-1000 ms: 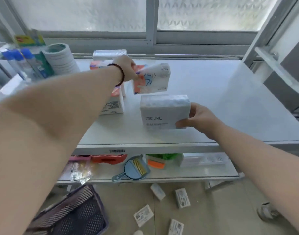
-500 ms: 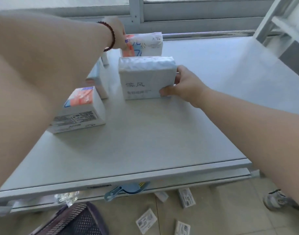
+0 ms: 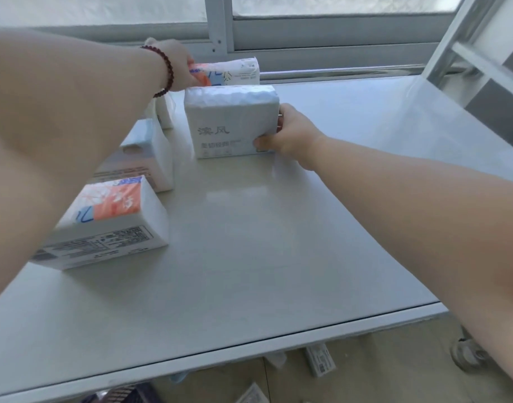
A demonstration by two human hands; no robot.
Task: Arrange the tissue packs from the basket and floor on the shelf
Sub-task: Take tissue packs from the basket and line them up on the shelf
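My left hand (image 3: 176, 66), with a dark bead bracelet at the wrist, grips an orange-and-blue printed tissue pack (image 3: 234, 71) at the far back of the grey shelf top (image 3: 249, 242). My right hand (image 3: 290, 135) holds the right end of a plain white tissue pack (image 3: 230, 120) that stands upright on the shelf just in front of it. To the left a row of other packs runs toward me: an orange-and-blue one (image 3: 109, 225) nearest, a white-and-blue one (image 3: 150, 158) behind it, and a small white one (image 3: 163, 112) partly hidden by my left arm.
A window frame (image 3: 220, 27) runs behind the shelf, and a white rack (image 3: 479, 48) stands at the right. On the floor below the shelf edge lie a tissue pack (image 3: 320, 360) and another (image 3: 252, 394). A dark basket rim (image 3: 133, 395) shows at the bottom.
The view has come closer and lower over the shelf. Both packs have gone farther back: the printed one down from mid-air to the back, the white one slid away from the front edge.
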